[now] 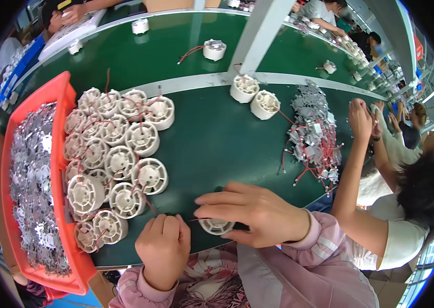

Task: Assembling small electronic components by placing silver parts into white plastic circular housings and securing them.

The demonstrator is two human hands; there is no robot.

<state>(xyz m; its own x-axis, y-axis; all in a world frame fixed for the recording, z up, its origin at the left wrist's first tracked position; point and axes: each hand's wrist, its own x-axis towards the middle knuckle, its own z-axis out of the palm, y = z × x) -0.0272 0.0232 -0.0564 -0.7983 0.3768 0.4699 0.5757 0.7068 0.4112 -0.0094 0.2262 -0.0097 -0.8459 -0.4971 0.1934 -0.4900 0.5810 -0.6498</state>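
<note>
My right hand [258, 213] is wrapped around a white round plastic housing [216, 226] at the near edge of the green work surface. Its fingers cover much of the housing, and a short red wire sticks out toward the left. Just left of it, my left hand [163, 244] is closed in a fist with its thumb on top. Whatever it may be pinching is hidden. Beside my left hand stands a stacked group of similar white housings [126, 200] with spoked tops and red wires.
At far left is a red bin [68, 205] full of small metal plates [35, 190]. Two housings [255, 96] stand near the metal divider. On the right lies a heap of grey parts with red wires [314, 136]. A conveyor [176, 46] carries housings behind. Co-workers sit right.
</note>
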